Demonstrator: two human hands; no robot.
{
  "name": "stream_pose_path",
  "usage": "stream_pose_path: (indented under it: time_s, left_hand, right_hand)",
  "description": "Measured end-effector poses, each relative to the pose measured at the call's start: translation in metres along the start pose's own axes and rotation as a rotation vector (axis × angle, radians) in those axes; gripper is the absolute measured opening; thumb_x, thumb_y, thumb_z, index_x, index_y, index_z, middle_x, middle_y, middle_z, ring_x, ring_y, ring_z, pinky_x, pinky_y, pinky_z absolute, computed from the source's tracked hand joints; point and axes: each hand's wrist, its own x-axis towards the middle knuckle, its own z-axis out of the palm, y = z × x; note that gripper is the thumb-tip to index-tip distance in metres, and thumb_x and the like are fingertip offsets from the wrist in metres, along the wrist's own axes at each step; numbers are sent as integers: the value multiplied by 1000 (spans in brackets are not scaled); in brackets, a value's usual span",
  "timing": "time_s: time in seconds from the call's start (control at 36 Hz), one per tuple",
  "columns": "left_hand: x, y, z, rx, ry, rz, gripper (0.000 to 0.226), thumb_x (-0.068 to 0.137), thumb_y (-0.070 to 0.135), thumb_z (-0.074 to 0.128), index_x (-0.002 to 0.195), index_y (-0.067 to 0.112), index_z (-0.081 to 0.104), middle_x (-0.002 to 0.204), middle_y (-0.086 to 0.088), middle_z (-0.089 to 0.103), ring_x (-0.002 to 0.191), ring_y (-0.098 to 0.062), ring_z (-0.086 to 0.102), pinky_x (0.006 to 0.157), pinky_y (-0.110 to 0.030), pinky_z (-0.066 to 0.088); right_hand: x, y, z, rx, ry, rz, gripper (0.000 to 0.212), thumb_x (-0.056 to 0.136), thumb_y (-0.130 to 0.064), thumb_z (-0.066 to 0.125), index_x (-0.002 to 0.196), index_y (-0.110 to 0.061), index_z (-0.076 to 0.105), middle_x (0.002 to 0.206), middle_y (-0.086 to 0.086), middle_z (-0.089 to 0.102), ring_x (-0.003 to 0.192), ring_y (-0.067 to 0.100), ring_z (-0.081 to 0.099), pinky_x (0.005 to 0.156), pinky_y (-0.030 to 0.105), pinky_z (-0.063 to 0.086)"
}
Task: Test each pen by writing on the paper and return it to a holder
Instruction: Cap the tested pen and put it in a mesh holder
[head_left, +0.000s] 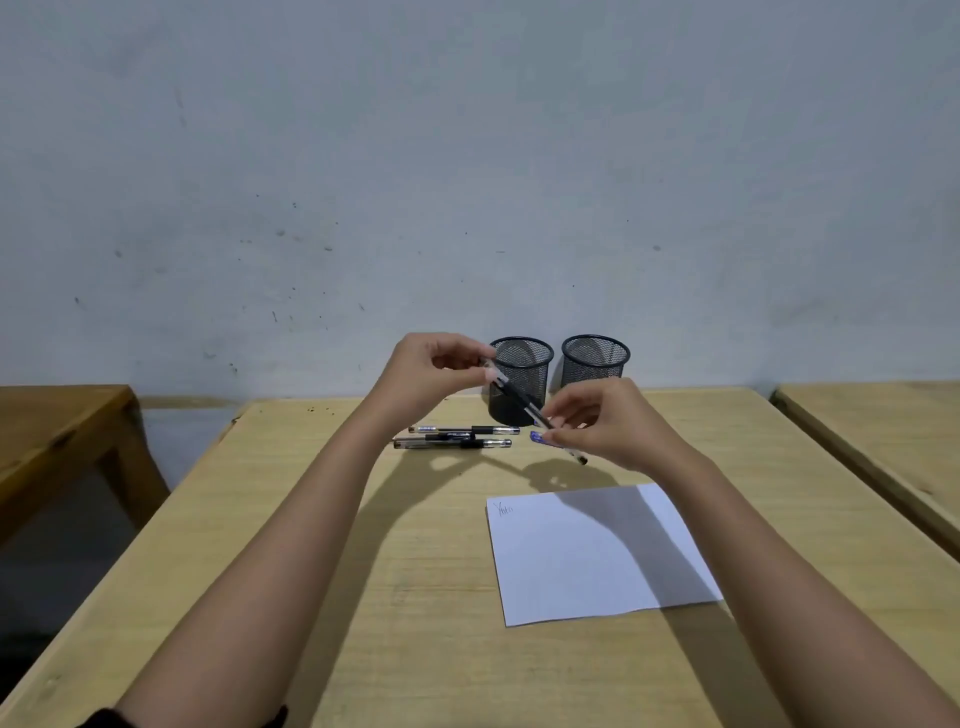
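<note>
Both hands hold 1 pen (517, 395) slanted in the air before the left holder (530, 364): the left hand (436, 369) pinches its upper end and the right hand (608, 421) pinches it lower down, likely to work the cap. The paper (597, 561) lies flat near the right hand, ready for the test stroke; other pens (457, 443) wait on the table (311, 519), and neither the left holder nor the right holder (595, 361) shows a pen.

A pale wooden desk (291, 545) stands against a grey-white wall (467, 156) flecked with small dark marks. A darker brown desk (52, 431) stands apart on its left; another pale desk (883, 441) stands near its right edge.
</note>
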Motion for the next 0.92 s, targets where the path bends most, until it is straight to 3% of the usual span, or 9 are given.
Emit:
stream_pose_path:
  time_s: [0.17,0.25,0.31,0.44,0.5,0.61,0.75,0.83,0.92]
  left_hand:
    - [31,-3,19,-32,97,35,28,84,23,68,110,14,66,101,0,70,94,-8,64,91,-24,50]
    - [43,-28,27,55,94,-42,50,82,28,70,125,10,55,120,-3,63,107,-9,59,100,-26,45]
    - [50,-49,32,129,51,-116,70,77,32,74,136,8,43,136,-6,51,121,-13,50,106,-27,39]
    - [64,-88,46,230,-11,-200,98,69,41,79,146,14,24,149,-1,31,134,-16,35,111,-35,33]
    - [68,-97,51,191,3,-185,98,65,44,81,143,17,29,145,3,38,131,-13,39,110,-37,36]
    - [73,-110,59,44,0,-114,64,68,25,82,119,34,46,116,14,60,108,-2,58,95,-29,50]
    - [77,-113,62,5,36,-103,73,73,23,79,132,28,36,113,16,56,103,1,58,84,-13,49]
    - [78,-113,62,4,47,-91,69,74,19,78,128,33,37,108,23,54,95,11,58,76,-7,47]
    - [77,-115,61,-22,42,-92,70,74,17,77,130,30,38,109,22,55,92,16,58,75,-7,46]
  right_hand:
    - [31,7,-4,-105,151,-13,22,72,-1,69,69,-19,58,63,-3,59,57,11,55,64,24,47]
    - [50,10,-10,-71,318,-16,11,75,-4,67,83,-7,60,73,7,65,66,21,60,68,26,49]
    - [65,13,-14,-4,408,-10,14,77,-7,67,87,-11,58,78,4,66,67,19,62,70,24,51]
    - [106,24,-7,123,425,22,12,80,-11,64,88,-15,55,81,2,67,72,20,69,78,45,56]
    - [119,28,2,99,368,24,7,85,-14,60,90,-12,56,81,4,67,73,20,69,79,46,56]
    - [134,34,18,-22,225,37,7,87,-20,59,86,-13,61,81,5,67,80,23,67,77,39,55]
    - [147,38,23,-90,177,32,10,79,-18,68,73,-16,61,72,3,64,72,21,64,70,31,53]
    - [151,39,24,-155,118,32,9,77,-12,67,85,-10,62,67,0,59,67,17,57,63,23,48]
    - [155,40,24,-168,107,43,15,77,-12,66,91,-6,63,71,3,63,74,24,63,73,34,53]
